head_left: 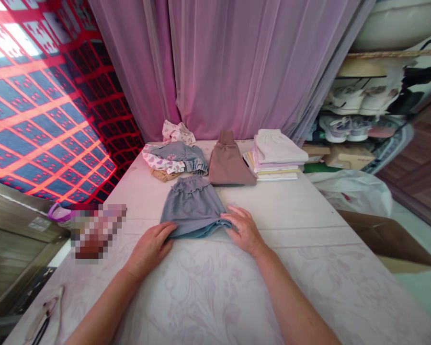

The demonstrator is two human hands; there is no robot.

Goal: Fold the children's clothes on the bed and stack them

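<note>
Grey-blue ruffled garment (193, 206) | long axis fore-aft, ruffled end pointed away | near hem pressed by left hand (150, 249) and right hand (244, 231) | fingers slightly spread, no pinch

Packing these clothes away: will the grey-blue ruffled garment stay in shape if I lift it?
The grey-blue ruffled garment will probably hang limp when lifted, since its soft creases and gathered top suggest thin cloth. It likely weighs little for its size. Its folded lower edge, under the left hand and the right hand, may slip open.
</note>
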